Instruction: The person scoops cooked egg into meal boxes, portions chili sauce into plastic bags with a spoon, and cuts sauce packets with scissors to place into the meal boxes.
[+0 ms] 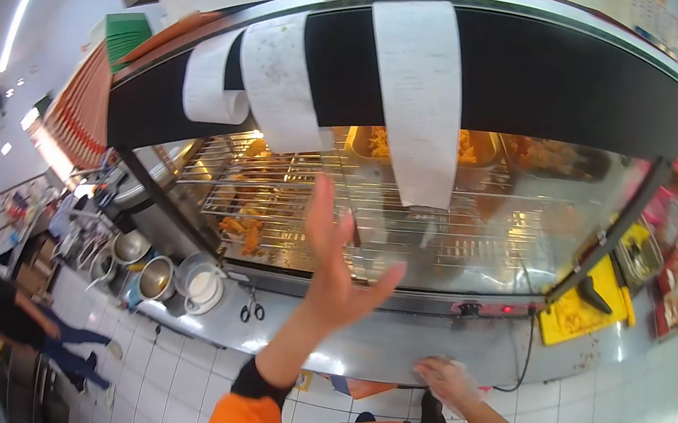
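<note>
My left hand [337, 274] is raised in front of the heated display case [397, 291], bare, with its fingers spread and nothing in it. Above its fingertips, three long printed paper strips hang from the case's black top panel; the longest strip [416, 99] reaches over the glass. Low at the front edge of the steel counter, my right hand [449, 382] has its fingers curled in. Clear plastic, like a thin glove, covers it. Whether anything is inside those fingers is hidden. Fried food [244, 232] lies on the wire rack [297, 195] inside the case.
Scissors [253, 307] lie on the counter [372, 334], right of a white tub [205, 289] and metal bowls [157, 278]. A yellow tray [577, 318] holding a black-handled tool stands at right, near a hanging cable [527, 355]. Another person [25, 320] stands far left.
</note>
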